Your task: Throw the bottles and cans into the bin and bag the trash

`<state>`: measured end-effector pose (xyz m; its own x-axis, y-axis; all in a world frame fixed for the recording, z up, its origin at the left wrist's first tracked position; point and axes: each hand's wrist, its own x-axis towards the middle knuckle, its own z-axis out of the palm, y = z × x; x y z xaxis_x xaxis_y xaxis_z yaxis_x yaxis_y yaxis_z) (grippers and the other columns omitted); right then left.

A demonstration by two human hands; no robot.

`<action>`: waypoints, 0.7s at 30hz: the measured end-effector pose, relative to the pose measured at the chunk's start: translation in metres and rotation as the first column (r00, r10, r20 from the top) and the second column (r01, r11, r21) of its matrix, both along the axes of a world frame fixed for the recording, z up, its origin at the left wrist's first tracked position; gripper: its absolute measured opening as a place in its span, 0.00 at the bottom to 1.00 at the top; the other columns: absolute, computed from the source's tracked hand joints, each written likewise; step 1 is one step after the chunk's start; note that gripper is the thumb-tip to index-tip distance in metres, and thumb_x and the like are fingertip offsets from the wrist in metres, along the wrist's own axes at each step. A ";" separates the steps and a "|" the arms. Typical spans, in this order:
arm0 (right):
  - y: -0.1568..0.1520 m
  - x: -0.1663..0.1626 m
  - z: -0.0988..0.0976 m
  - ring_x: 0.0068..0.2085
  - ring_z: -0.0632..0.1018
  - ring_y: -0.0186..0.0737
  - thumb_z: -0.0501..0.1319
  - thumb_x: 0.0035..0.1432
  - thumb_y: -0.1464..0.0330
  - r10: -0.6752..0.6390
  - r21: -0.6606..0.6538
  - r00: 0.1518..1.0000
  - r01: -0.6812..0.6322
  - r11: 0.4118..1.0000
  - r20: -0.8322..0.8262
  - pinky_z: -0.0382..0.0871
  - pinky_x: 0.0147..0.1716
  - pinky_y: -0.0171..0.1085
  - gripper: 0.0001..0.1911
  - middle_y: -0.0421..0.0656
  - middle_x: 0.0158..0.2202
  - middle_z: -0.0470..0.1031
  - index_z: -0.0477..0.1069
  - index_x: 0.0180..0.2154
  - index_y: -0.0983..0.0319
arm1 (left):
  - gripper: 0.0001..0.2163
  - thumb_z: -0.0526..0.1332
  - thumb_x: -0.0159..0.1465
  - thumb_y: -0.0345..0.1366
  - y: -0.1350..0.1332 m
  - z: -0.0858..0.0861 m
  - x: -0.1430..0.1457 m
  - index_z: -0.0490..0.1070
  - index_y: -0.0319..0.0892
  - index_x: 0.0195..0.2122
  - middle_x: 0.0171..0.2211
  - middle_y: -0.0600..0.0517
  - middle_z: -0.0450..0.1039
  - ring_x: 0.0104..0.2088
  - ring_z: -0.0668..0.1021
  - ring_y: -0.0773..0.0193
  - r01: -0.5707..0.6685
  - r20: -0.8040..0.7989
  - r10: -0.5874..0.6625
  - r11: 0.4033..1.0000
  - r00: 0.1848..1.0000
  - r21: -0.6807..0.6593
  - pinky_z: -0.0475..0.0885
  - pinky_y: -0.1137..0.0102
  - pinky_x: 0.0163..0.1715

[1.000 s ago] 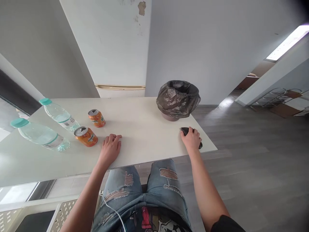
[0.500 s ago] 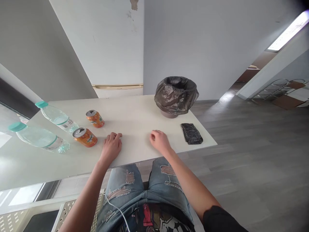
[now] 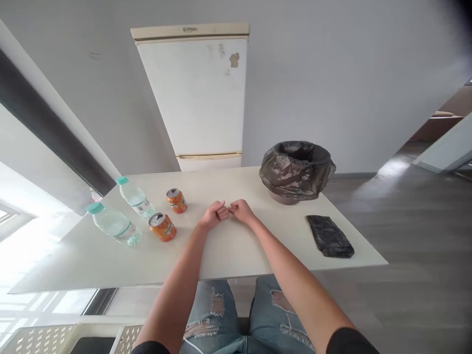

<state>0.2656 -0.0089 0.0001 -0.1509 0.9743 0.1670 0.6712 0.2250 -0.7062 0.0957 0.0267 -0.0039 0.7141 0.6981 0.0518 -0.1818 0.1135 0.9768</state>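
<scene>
My left hand (image 3: 216, 215) is curled into a fist, thumb on top, over the middle of the white table. Close beside it is my right hand (image 3: 241, 210), also a fist; the two are almost touching, and nothing shows in either. To the left, a nearer orange soda can (image 3: 162, 227) and a farther orange soda can (image 3: 176, 200) stand upright, their tops looking opened. Beyond them are two clear plastic bottles with teal caps, a nearer bottle (image 3: 112, 223) and a farther bottle (image 3: 134, 195).
A small bin lined with a black plastic bag (image 3: 295, 177) stands at the table's back right. Nearer the right edge lies a folded black plastic bag (image 3: 329, 236). Behind the white table (image 3: 236, 255) is a white fridge (image 3: 201, 98) against a grey wall.
My left hand has left the spot beside the cans, moved right and closed into a fist. My two fists are now together. The head view has tilted up and turned left.
</scene>
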 end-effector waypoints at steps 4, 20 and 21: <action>-0.001 0.013 -0.010 0.26 0.48 0.31 0.59 0.66 0.54 0.165 -0.010 0.915 -0.181 0.983 -0.367 0.44 0.26 0.36 0.30 0.33 0.22 0.41 0.41 0.23 0.56 | 0.35 0.67 0.62 0.54 -0.001 -0.007 -0.007 0.41 0.47 0.17 0.16 0.63 0.36 0.16 0.48 0.74 0.184 0.002 -0.184 0.980 0.983 -0.074 0.48 0.72 0.18; 0.003 0.027 -0.007 0.20 0.46 0.23 0.76 0.51 0.47 0.237 -0.301 0.554 -0.708 0.639 -0.798 0.41 0.18 0.30 0.38 0.26 0.18 0.43 0.50 0.20 0.57 | 0.35 0.70 0.61 0.55 0.003 -0.007 -0.009 0.44 0.47 0.16 0.15 0.64 0.36 0.14 0.45 0.78 0.383 -0.068 -0.413 0.885 0.908 -0.266 0.40 0.76 0.14; 0.003 0.027 -0.006 0.20 0.46 0.23 0.76 0.51 0.47 0.234 -0.304 0.554 -0.708 0.637 -0.799 0.41 0.18 0.29 0.37 0.26 0.18 0.43 0.50 0.21 0.57 | 0.35 0.70 0.61 0.57 0.004 -0.006 -0.009 0.45 0.47 0.16 0.15 0.64 0.36 0.14 0.44 0.78 0.386 -0.076 -0.419 0.881 0.905 -0.272 0.40 0.76 0.14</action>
